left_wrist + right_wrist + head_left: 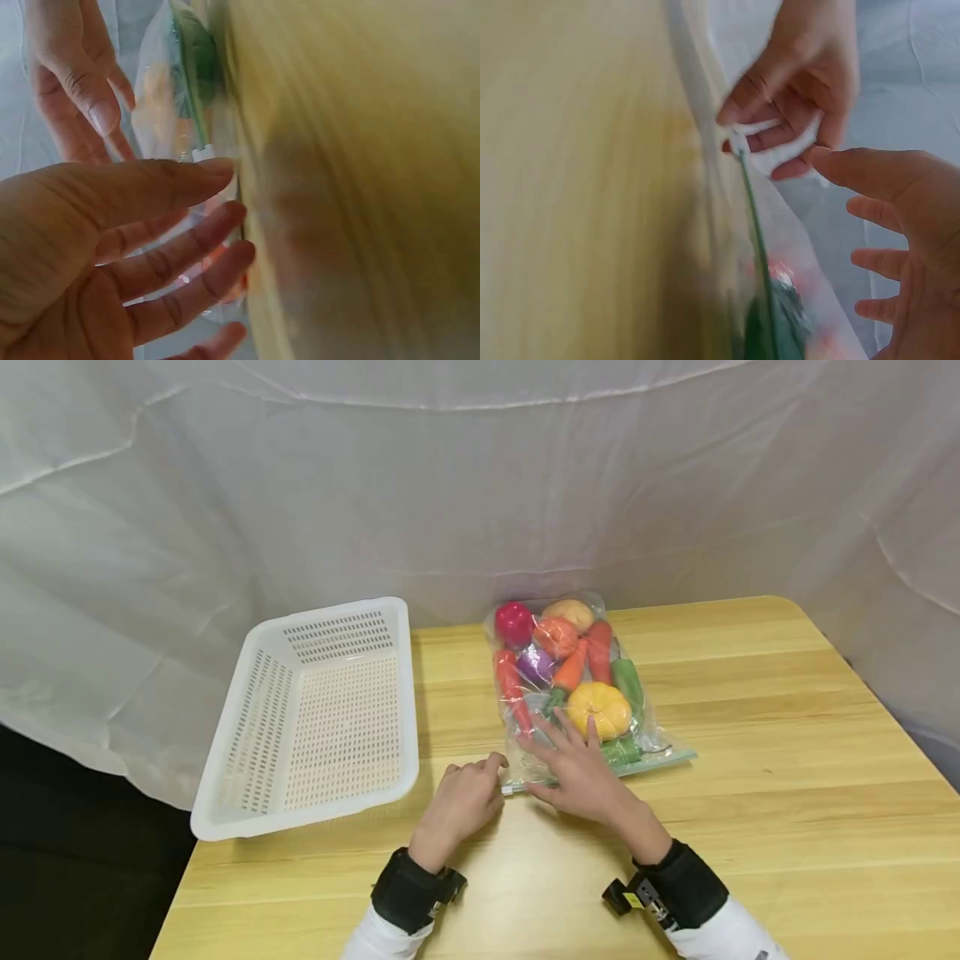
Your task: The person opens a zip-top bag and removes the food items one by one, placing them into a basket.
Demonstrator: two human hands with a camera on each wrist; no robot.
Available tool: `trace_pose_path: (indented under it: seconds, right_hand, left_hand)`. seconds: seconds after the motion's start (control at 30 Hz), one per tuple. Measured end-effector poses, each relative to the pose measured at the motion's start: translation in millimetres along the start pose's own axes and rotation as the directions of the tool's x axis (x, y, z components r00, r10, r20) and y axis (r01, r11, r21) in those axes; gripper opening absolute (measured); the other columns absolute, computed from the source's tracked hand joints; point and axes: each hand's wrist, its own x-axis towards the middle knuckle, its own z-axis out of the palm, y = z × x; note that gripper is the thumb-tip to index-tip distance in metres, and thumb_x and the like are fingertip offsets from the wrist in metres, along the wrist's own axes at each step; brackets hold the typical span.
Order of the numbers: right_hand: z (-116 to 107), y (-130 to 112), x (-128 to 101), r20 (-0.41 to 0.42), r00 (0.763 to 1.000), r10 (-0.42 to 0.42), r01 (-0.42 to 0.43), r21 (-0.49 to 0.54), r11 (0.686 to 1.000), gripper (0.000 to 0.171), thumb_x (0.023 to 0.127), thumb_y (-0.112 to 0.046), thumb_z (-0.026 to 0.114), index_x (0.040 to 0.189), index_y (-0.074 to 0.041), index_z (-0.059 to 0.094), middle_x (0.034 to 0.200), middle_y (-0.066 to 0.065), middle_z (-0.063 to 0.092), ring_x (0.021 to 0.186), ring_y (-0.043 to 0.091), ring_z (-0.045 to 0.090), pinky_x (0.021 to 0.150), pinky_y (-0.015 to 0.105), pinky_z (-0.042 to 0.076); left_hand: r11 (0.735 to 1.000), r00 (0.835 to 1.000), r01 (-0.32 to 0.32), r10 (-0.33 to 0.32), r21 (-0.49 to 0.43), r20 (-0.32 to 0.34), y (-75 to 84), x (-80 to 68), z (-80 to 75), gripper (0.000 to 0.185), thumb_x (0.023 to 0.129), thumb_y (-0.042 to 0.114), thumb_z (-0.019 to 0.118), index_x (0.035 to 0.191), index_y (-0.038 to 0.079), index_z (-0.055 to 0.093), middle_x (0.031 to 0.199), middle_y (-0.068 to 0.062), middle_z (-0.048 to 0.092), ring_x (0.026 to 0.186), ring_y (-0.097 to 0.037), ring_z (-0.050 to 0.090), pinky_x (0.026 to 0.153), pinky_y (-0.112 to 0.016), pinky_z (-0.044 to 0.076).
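On the pale wooden table (pixel 750 793), seen from the head camera, a clear zip-seal plastic bag of toy vegetables (pixel 577 685) lies flat to the right of a white perforated plastic basket (pixel 315 718). Its sealed edge faces the person. The left hand (pixel 465 797) sits at the near left corner of that edge, fingers curled towards the seal's end. The right hand (pixel 577 768) lies flat on the bag's near end, fingers straight and spread, their tips beside an orange toy pumpkin (pixel 597 708).

From the left wrist, the picture is blurred. The left hand's fingers (pixel 187 255) are spread, loosely bent, just beside the bag (pixel 169 112); whether they grip it cannot be told.

From the right wrist, the left hand (pixel 799 82) pinches the white end of the seal strip (pixel 754 135) between thumb and fingers. The right hand's fingers (pixel 877 259) are apart, straight, over the bag.
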Motion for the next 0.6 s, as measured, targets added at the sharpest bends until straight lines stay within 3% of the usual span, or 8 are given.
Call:
trace_pose_path:
  seconds: [0.17,0.33,0.5,0.6]
  right_hand:
    - [11,-7,4,-0.029,0.998,-0.061,0.061,-0.019,0.998,0.049,0.074,-0.04,0.075,0.117,-0.02,0.065,0.138,0.009,0.05,0.133,0.037,0.037,0.106,0.07,0.015]
    - [19,-9,10,-0.095,0.987,-0.129,0.126,-0.041,0.991,0.024,0.068,-0.035,0.08,0.086,-0.021,0.071,0.104,-0.003,0.063,0.105,0.021,0.053,0.104,0.067,0.023]
    - [24,-9,14,-0.215,0.956,-0.199,0.182,-0.095,0.979,0.019,0.07,-0.035,0.079,0.078,-0.02,0.07,0.082,-0.008,0.067,0.084,0.014,0.055,0.101,0.061,0.033]
    - [25,-8,16,-0.267,0.935,-0.232,0.208,-0.116,0.971,0.017,0.069,-0.032,0.079,0.076,-0.019,0.07,0.078,-0.007,0.069,0.08,0.013,0.057,0.1,0.059,0.034]
  left_hand:
    - [1.0,0.999,-0.023,0.022,-0.014,-0.036,-1.8,4.0,3.7,0.023,0.08,0.014,0.065,0.102,0.013,0.059,0.077,0.0,0.068,0.067,-0.015,0.064,0.06,-0.03,0.045]
    - [0.995,0.996,-0.031,0.023,-0.098,-0.083,-4.8,5.4,3.5,0.015,0.079,0.015,0.066,0.094,0.011,0.066,0.081,-0.001,0.069,0.074,-0.017,0.065,0.066,-0.033,0.049]
    - [0.972,0.987,-0.056,0.019,-0.227,-0.162,-7.4,4.6,3.3,0.012,0.08,0.013,0.07,0.091,0.008,0.07,0.085,-0.004,0.071,0.077,-0.017,0.063,0.066,-0.028,0.05]
    - [0.968,0.975,-0.075,0.02,-0.242,-0.221,-8.0,5.6,4.2,0.009,0.08,0.009,0.07,0.089,0.007,0.071,0.085,-0.004,0.072,0.075,-0.016,0.063,0.065,-0.025,0.049]
